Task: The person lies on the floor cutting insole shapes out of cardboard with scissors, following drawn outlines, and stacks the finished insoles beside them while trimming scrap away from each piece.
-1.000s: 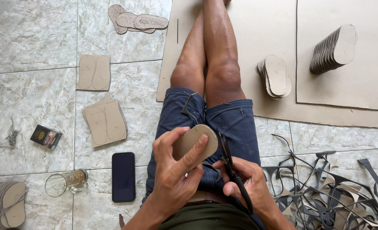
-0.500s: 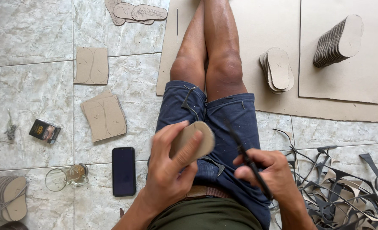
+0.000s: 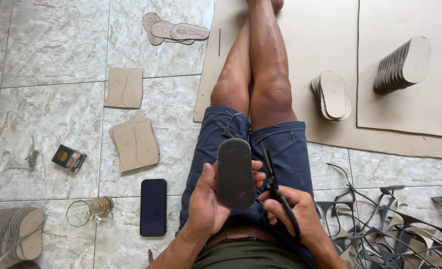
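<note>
I sit on a tiled floor with my legs stretched out. My left hand (image 3: 207, 203) holds a sole-shaped cutout (image 3: 235, 172) over my lap, its dark grey face turned up toward me. My right hand (image 3: 294, 213) grips black scissors (image 3: 275, 192), blades pointing away from me, right beside the cutout's right edge. A dark strip (image 3: 229, 125) lies on my shorts just beyond the cutout.
A black phone (image 3: 153, 206), a glass mug (image 3: 88, 210) and a small dark box (image 3: 69, 158) lie left of me. Cardboard sheets with traced soles (image 3: 135, 143) are further left. Stacks of cut soles (image 3: 332, 94) (image 3: 402, 65) rest on big cardboard sheets; dark offcut strips (image 3: 390, 221) pile at right.
My left hand has turned the cutout over from its tan face to its dark face and stood it lengthwise. My right hand with the scissors has come in beside it.
</note>
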